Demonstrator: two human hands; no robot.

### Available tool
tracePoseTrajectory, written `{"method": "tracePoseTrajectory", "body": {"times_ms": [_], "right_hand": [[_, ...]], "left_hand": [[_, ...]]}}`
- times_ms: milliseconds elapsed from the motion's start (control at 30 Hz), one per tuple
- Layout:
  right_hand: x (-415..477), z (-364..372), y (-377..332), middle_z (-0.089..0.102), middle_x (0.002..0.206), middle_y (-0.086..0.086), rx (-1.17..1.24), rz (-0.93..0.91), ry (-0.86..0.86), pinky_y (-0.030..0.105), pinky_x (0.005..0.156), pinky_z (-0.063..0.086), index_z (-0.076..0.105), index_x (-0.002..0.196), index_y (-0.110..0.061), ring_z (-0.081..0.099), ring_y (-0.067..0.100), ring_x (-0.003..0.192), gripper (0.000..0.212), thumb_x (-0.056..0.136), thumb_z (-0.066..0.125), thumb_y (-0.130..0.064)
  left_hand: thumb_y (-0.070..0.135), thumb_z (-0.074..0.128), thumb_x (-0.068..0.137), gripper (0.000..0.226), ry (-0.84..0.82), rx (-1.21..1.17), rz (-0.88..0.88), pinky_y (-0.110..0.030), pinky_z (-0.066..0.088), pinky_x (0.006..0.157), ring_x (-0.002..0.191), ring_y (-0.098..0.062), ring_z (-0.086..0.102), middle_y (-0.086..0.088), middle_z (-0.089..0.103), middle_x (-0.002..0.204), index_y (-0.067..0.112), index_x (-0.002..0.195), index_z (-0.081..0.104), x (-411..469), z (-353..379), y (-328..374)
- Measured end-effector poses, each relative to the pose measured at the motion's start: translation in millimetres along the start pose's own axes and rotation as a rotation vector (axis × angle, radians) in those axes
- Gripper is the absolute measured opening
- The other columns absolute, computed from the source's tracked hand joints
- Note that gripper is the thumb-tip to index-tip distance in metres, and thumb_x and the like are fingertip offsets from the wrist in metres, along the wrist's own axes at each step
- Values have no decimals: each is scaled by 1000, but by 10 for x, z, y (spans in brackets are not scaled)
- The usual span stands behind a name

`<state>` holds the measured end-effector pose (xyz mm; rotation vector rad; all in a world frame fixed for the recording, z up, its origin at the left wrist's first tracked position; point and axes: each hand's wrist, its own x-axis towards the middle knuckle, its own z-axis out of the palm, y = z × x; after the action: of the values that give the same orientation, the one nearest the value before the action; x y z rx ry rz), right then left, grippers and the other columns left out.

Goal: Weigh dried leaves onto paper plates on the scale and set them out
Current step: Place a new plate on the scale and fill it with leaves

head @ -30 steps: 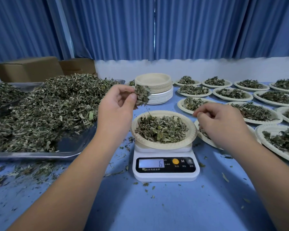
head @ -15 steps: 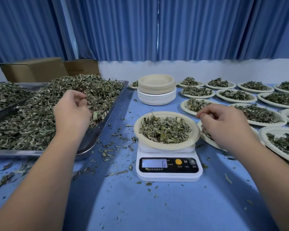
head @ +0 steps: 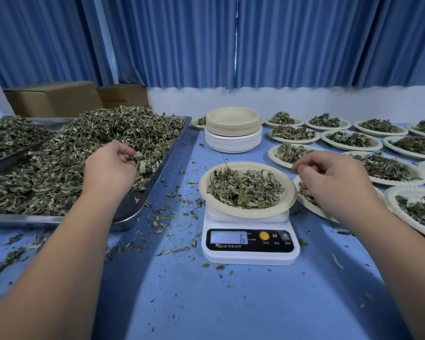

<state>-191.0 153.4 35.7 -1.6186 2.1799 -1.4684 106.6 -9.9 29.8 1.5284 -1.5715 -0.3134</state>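
A paper plate (head: 246, 212) heaped with dried leaves (head: 243, 188) sits on the white digital scale (head: 250, 244), whose display reads 6. My left hand (head: 108, 168) is down in the big pile of dried leaves (head: 47, 173) on the steel tray (head: 172, 148), its fingers curled into the leaves. My right hand (head: 334, 177) hovers just right of the plate's rim with loosely curled fingers, holding nothing that I can see.
A stack of unused plates (head: 233, 133) stands behind the scale. Several filled plates (head: 351, 139) cover the table at the right, one partly under my right hand. A second tray of leaves (head: 10, 133) and cardboard boxes (head: 54, 99) are at the far left. Leaf scraps (head: 162, 217) litter the blue table.
My left hand carried a pinch of leaves from above the scale plate leftward to the tray pile and now rests in it. My right hand stayed by the plate's rim.
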Motion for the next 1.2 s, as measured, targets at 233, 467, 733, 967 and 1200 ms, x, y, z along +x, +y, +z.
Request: {"method": "tracePoseTrajectory", "body": {"times_ms": [233, 467, 733, 967, 1200], "right_hand": [[1, -4, -7, 56, 52, 5, -8, -7, -1, 11, 38, 31, 69, 73, -24, 44, 5, 39, 26, 84, 52, -8], [7, 1, 6, 63, 61, 10, -23, -22, 7, 10, 40, 33, 69, 72, -24, 46, 3, 42, 26, 84, 53, -7], [17, 9, 25, 63, 61, 10, -12, -26, 4, 9, 40, 33, 68, 71, -25, 47, 2, 43, 26, 83, 53, -7], [10, 4, 10, 64, 62, 11, -32, -30, -6, 12, 40, 33, 69, 72, -25, 46, 3, 42, 27, 84, 52, -6], [3, 0, -2, 64, 64, 17, -23, -35, -5, 10, 39, 32, 69, 72, -23, 45, 6, 41, 26, 84, 53, -6]], "left_hand": [[10, 54, 92, 32, -272, 286, -11, -31, 50, 70, 75, -20, 56, -6, 62, 118, 26, 118, 63, -21, -13, -34], [-7, 38, 84, 59, -533, 495, 21, -27, 43, 71, 86, -25, 55, -8, 63, 124, 25, 127, 63, -72, -16, 19], [-12, 44, 81, 50, -453, 417, -5, -33, 52, 65, 82, -31, 63, -11, 68, 108, 17, 110, 72, -37, 36, -29], [-10, 46, 81, 39, -419, 403, -25, -29, 44, 68, 80, -25, 58, -7, 65, 92, 21, 85, 69, 1, 59, -53], [-10, 45, 82, 42, -362, 375, -9, -29, 43, 70, 79, -25, 53, -9, 62, 96, 28, 69, 60, -3, 64, -66]]}}
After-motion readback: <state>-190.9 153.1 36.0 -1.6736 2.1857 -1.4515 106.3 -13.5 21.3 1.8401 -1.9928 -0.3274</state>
